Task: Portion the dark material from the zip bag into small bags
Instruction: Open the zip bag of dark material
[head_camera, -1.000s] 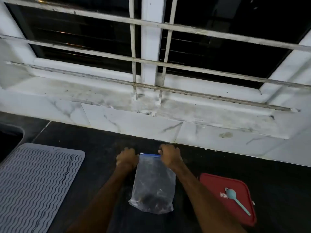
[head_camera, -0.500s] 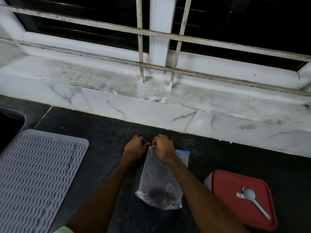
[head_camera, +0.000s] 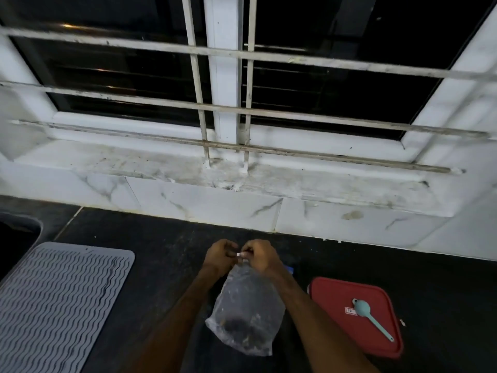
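While we work at the dark surface (head_camera: 166,265), the grey ribbed mat (head_camera: 59,300) lies at the left and the red box (head_camera: 330,297) at the right, well apart. Between them is the zip bag (head_camera: 247,300), held up by its top; its bottom seems to rest on the surface. Our left hand (head_camera: 219,255) and right hand (head_camera: 262,257) both pinch the top edge, with the fingertips almost touching. A pale blue spoon (head_camera: 369,317) lies on the red box. The dark material (head_camera: 239,325) sits low in the bag. If we pull the seal apart too suddenly, the bag may jerk and the material may spill. We see no small bags.
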`<state>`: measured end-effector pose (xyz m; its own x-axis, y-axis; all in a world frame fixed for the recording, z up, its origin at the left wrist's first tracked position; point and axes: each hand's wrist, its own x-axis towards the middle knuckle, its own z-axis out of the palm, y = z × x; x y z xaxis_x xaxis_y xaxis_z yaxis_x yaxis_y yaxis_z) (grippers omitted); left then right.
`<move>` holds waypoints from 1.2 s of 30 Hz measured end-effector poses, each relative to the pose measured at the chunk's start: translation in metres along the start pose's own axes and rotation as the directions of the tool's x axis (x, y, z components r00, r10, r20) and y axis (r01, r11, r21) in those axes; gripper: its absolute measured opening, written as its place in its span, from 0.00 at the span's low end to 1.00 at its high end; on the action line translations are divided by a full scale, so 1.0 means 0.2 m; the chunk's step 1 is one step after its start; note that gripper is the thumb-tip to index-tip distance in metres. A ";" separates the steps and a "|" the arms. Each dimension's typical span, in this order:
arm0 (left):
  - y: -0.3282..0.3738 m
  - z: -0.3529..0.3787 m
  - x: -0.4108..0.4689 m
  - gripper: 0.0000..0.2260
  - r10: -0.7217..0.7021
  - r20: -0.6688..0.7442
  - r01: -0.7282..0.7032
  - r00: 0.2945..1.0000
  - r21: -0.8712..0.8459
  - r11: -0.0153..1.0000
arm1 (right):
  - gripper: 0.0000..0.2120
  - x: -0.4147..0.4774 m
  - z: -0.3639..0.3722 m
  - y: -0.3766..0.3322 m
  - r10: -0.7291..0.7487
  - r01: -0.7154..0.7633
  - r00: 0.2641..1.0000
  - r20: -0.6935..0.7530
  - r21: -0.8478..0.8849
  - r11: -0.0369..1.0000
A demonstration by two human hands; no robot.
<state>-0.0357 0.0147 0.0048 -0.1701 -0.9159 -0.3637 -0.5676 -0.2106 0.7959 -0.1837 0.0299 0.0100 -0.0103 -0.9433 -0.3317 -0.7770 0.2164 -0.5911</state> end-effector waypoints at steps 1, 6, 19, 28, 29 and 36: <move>0.03 -0.02 -0.01 0.13 0.000 -0.038 -0.002 0.999 -0.042 0.999 | 0.06 -0.01 -0.03 -0.01 -0.040 0.042 0.998 -0.041 0.034 0.999; 0.19 -0.14 -0.07 0.12 0.098 -0.119 -0.119 0.988 -0.187 0.975 | 0.02 -0.07 -0.19 -0.11 -0.187 0.230 0.957 -0.221 0.187 0.955; 0.24 -0.28 -0.37 0.06 0.248 -0.238 -0.280 0.939 -0.108 0.954 | 0.05 -0.31 -0.24 -0.28 -0.297 0.365 0.906 -0.301 0.200 0.910; 0.25 -0.31 -0.51 0.03 0.399 -0.255 -0.372 0.881 0.147 0.916 | 0.03 -0.41 -0.27 -0.38 -0.358 0.389 0.875 -0.325 0.033 0.921; 0.25 -0.31 -0.52 0.03 0.398 -0.270 -0.375 0.877 0.134 0.917 | 0.03 -0.42 -0.27 -0.39 -0.369 0.394 0.865 -0.341 0.006 0.919; 0.21 -0.39 -0.57 0.04 0.365 -0.374 -0.344 0.853 0.124 0.931 | 0.05 -0.44 -0.29 -0.32 -0.418 0.383 0.824 -0.382 -0.167 0.908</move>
<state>0.0235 0.0841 0.1172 -0.0510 -0.9855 0.1615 -0.5698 0.1616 0.8057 -0.1700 0.0844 0.1190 0.0758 -0.9641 0.2547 -0.8150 -0.2070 -0.5413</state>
